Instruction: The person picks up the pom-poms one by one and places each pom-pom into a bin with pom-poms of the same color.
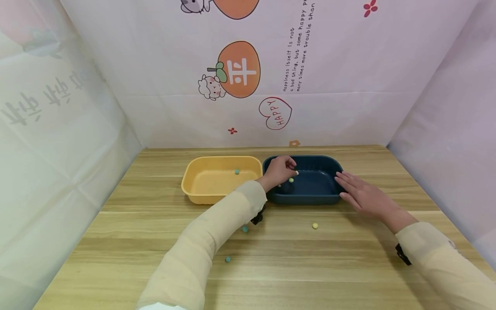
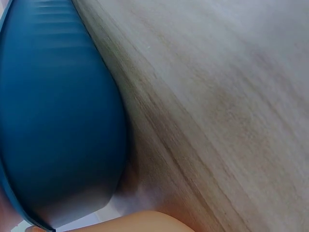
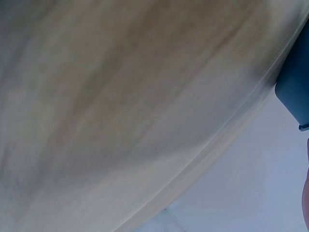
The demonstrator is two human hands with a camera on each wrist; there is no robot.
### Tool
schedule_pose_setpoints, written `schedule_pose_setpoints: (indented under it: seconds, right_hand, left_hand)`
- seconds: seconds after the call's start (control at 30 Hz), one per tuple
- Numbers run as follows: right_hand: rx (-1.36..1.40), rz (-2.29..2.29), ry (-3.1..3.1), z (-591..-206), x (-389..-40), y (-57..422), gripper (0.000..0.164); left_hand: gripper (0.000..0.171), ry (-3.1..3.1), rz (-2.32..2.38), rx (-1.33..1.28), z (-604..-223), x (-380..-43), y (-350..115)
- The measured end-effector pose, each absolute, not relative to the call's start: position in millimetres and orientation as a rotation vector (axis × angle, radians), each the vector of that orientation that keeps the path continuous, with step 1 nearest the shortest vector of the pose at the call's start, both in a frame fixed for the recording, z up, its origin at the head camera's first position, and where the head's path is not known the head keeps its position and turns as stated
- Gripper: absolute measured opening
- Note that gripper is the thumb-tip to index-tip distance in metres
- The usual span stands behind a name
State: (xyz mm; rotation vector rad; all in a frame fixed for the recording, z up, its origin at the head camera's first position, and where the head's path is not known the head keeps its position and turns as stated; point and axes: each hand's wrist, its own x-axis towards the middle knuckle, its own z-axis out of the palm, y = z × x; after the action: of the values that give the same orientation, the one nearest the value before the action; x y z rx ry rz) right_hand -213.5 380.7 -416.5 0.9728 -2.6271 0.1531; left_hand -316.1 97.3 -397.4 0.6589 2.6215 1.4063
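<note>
My left hand (image 1: 280,171) reaches over the left part of the dark blue bin (image 1: 306,199) and pinches a small white ball (image 1: 297,173) at its fingertips. Inside that bin lies a yellow-green ball (image 1: 291,180), and a pale ball (image 1: 279,185) shows partly beside the hand. With its fingers fairly straight, my right hand (image 1: 364,194) touches the right rim of the bin. The left wrist view shows the blue bin's outer wall (image 2: 58,111); the right wrist view catches only one corner of the bin (image 3: 295,84).
Left of the blue bin stands a yellow bin (image 1: 205,199) with a teal ball (image 1: 237,172) in it. On the wooden table (image 1: 294,267) lie a yellow ball (image 1: 315,225) and two teal balls (image 1: 227,259). A printed cloth (image 1: 174,112) hangs behind.
</note>
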Motion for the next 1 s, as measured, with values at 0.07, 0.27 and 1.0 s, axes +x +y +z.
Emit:
schedule_pose_setpoints:
  seconds: [0.07, 0.27, 1.0]
  right_hand:
    - [0.973, 0.154, -2.629, -416.6, -213.5, 380.7, 0.050]
    - [0.965, 0.158, -2.646, -416.4, -213.0, 380.4, 0.050]
    - [0.943, 0.154, -2.682, -413.3, -211.4, 379.2, 0.051]
  left_hand:
    - [0.020, 2.624, 1.410, 0.665, -397.9, -317.1, 97.0]
    - [0.021, 2.613, 1.423, 0.705, -396.8, -318.3, 95.7]
    - [0.025, 2.380, 1.504, 0.955, -366.4, -281.5, 87.2]
